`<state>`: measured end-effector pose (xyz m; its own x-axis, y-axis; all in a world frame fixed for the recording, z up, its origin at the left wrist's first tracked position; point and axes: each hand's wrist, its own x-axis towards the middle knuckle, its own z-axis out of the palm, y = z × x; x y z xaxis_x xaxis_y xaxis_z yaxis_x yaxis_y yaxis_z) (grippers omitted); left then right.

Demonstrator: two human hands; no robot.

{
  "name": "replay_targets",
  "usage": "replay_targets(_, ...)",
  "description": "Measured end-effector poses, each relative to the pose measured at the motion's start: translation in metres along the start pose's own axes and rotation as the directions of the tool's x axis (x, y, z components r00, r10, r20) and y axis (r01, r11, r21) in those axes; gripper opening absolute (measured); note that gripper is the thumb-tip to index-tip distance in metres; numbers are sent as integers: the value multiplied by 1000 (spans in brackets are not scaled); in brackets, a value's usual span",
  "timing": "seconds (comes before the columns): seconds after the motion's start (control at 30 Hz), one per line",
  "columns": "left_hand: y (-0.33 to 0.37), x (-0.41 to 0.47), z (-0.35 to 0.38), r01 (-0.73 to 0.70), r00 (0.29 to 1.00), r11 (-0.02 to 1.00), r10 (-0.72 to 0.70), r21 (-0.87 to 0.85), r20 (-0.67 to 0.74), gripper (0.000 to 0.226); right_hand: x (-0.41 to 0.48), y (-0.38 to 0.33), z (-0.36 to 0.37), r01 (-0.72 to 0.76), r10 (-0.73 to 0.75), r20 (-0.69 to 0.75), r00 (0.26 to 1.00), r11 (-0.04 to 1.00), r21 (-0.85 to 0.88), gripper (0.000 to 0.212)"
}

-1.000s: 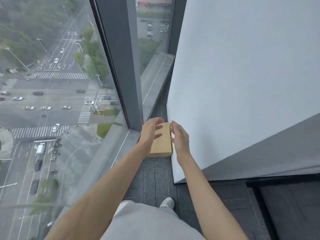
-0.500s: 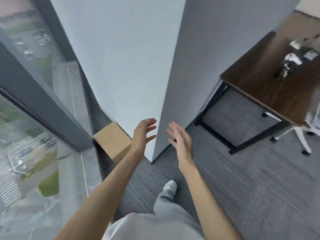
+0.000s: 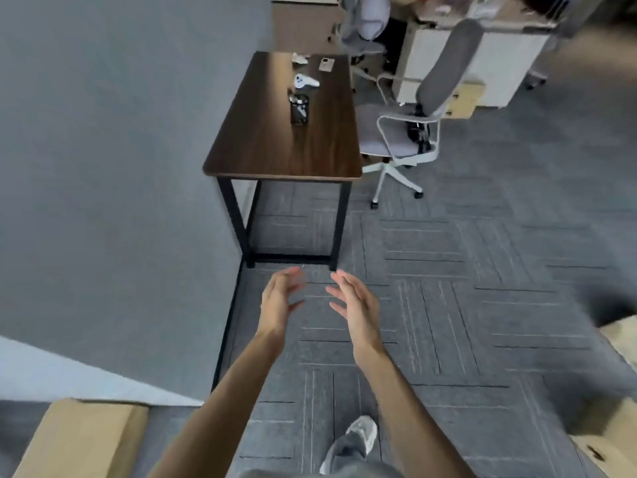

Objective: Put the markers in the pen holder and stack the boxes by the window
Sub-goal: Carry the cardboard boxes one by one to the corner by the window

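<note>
My left hand (image 3: 277,301) and my right hand (image 3: 356,305) are held out in front of me over the grey carpet, fingers spread, holding nothing. A tan cardboard box (image 3: 81,439) lies on the floor at the bottom left beside the wall. More cardboard boxes (image 3: 617,339) show at the right edge, blurred. A black mesh pen holder (image 3: 299,110) stands on the dark wooden desk (image 3: 275,150) ahead; what it holds is too small to tell.
A grey wall (image 3: 103,167) runs along the left. A grey office chair (image 3: 410,132) stands right of the desk. A white controller (image 3: 305,81) and a phone (image 3: 325,64) lie on the desk's far end. My shoe (image 3: 360,432) is on the carpet below.
My view has swung right, away from the window toward the desk. Both hands left the box, which now lies at the bottom left, and they stay empty.
</note>
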<state>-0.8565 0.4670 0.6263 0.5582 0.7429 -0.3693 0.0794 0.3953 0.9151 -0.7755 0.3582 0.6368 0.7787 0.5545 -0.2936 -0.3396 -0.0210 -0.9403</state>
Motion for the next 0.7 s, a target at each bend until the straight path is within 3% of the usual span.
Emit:
replay_targets(0.13, -9, 42, 101, 83, 977, 994, -96, 75, 191, 32, 47, -24, -93, 27, -25, -140, 990, 1000, 9, 25)
replay_targets(0.27, -19, 65, 199, 122, 933, 972, -182, 201, 311, 29, 77, -36, -171, -21, 40, -318, 947, 998, 62, 20)
replay_targets(0.5, -50, 112, 342, 131, 844, 913, -307, 387, 440, 26, 121, -48, -266, -67, 134, -557, 820, 988, 139, 21)
replay_targets(0.7, -56, 172, 470, 107, 732, 879, -386, 464, 562, 22, 202, -88, -347, -18, 105, -725, 681, 992, 126, 18)
